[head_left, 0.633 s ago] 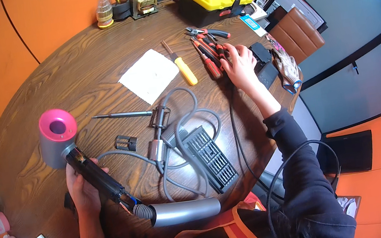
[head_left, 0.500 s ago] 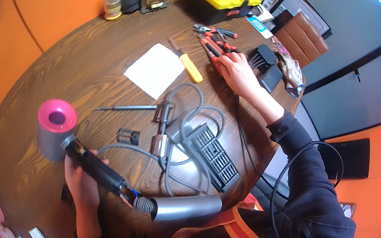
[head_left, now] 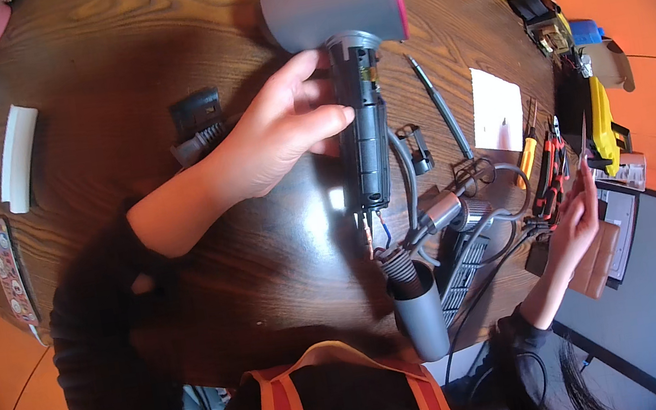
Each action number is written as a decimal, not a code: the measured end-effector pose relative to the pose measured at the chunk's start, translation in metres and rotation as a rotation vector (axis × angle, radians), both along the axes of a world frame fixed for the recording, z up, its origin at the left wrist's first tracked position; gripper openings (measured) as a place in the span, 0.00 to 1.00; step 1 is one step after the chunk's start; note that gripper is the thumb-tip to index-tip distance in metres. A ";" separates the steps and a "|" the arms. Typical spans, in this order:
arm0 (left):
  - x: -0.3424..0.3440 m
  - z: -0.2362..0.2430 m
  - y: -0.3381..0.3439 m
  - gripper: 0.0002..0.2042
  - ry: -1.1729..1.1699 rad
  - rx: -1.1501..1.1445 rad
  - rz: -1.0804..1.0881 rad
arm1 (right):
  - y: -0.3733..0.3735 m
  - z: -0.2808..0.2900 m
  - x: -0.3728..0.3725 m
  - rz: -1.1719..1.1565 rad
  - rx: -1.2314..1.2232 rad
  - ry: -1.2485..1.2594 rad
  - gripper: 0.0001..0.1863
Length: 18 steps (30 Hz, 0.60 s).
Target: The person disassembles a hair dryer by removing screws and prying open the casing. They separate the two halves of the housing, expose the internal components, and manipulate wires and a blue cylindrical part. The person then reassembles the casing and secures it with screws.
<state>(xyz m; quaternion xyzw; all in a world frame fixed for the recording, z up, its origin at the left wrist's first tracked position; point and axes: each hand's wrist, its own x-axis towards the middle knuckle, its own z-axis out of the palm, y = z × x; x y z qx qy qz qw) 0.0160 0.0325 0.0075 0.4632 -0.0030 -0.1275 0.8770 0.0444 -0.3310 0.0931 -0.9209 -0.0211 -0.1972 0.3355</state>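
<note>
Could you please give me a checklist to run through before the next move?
1. Left grip on the hair dryer's handle: ok.
2. Grey tube clear of the handle: ok, it sits below.
3. Wires tucked away: not ok, exposed beneath the handle.
4. Grey cord unplugged: cannot tell, its end can't be traced.
5. Slim item at the right grip identified: cannot tell, too small.

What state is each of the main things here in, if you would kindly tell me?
Hair dryer: held, partly disassembled.
Handle: inner core exposed.
Left hand: gripping the handle.
Right hand: raised, grip unclear.
Grey sleeve: off the handle, around the ribbed cord guard.
Wires: exposed below the handle.
Cord: loosely looped.
Bit case: open.
Toolbox: apparently shut.
Paper: flat.
Phone: back up.
</note>
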 end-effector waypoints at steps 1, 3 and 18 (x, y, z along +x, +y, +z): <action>-0.001 0.000 0.000 0.26 0.010 -0.007 0.013 | 0.015 0.007 -0.004 0.106 0.058 0.025 0.18; -0.002 0.000 0.001 0.27 -0.044 0.072 0.002 | 0.047 0.015 -0.012 0.284 0.260 0.075 0.16; -0.005 -0.003 -0.009 0.22 -0.109 0.172 0.127 | 0.124 0.031 -0.008 1.167 0.072 -0.115 0.29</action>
